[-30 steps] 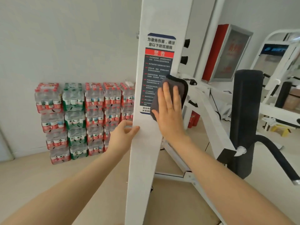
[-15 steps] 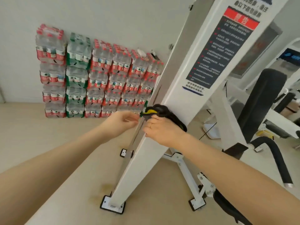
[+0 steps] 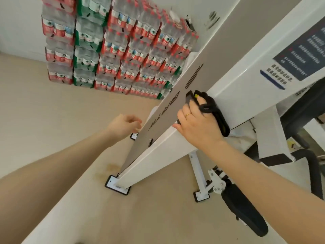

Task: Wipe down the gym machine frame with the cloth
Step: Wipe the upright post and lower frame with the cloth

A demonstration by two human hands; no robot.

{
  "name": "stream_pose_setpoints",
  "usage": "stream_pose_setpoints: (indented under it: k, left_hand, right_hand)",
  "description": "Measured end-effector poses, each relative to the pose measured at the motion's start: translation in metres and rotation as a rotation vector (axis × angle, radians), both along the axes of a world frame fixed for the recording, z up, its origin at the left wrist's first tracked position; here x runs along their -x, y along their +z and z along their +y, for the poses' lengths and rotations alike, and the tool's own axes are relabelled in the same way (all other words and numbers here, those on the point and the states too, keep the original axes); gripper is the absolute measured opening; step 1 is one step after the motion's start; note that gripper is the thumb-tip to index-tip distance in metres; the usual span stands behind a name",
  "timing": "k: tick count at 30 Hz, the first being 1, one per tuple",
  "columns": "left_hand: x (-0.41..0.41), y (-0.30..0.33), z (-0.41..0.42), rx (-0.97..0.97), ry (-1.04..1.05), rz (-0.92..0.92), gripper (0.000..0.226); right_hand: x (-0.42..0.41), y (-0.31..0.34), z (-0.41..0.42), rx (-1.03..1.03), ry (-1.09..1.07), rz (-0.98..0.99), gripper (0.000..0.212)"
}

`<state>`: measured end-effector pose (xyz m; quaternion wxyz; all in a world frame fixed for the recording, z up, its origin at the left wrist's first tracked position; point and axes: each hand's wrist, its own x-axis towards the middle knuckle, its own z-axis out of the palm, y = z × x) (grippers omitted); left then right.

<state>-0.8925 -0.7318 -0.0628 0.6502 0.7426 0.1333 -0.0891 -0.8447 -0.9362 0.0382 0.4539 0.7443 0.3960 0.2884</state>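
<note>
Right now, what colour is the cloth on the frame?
Dark grey to black cloth with a small yellow tag, pressed on the white frame; the head view shows it.

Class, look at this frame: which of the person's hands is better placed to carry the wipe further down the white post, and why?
The right hand: it already holds the dark cloth against the white post. The left hand hangs beside the post, holding nothing.

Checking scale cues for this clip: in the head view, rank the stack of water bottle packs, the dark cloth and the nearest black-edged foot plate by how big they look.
1. Stack of water bottle packs, by far the largest.
2. Dark cloth, partly hidden by the right hand.
3. Foot plate, which looks somewhat smaller than the cloth; it lies farther from the camera, so that gap is unsure.
</note>
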Motion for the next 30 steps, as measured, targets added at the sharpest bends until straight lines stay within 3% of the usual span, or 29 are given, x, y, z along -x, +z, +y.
stream_pose_setpoints:
  k: [8,11,13,17,20,27,30]
  left_hand:
    - [0.022,-0.101,-0.001,0.084,0.104,0.181,0.017]
    - [0.031,-0.134,0.001,0.089,0.128,0.233,0.018]
    - [0.035,-0.144,0.001,0.090,0.134,0.246,0.019]
    - [0.030,-0.123,-0.005,0.086,0.116,0.208,0.019]
    - [0.015,-0.074,-0.017,0.078,0.060,0.106,0.021]
    - [-0.010,0.064,-0.055,-0.026,-0.186,-0.354,0.040]
    - [-0.010,0.111,-0.068,-0.113,-0.238,-0.553,0.048]
  right_hand:
    - [0.019,-0.187,0.014,0.247,-0.102,0.257,0.043]
    - [0.022,-0.223,0.012,0.391,-0.065,0.229,0.037]
    - [0.020,-0.227,0.012,0.384,-0.033,0.274,0.034]
    - [0.012,-0.182,0.007,0.152,-0.015,0.314,0.036]
    - [0.002,-0.097,-0.002,-0.028,0.134,0.211,0.034]
    - [-0.013,0.106,-0.029,-0.266,0.229,-0.201,0.047]
    - [-0.014,0.138,-0.031,-0.360,0.195,-0.290,0.061]
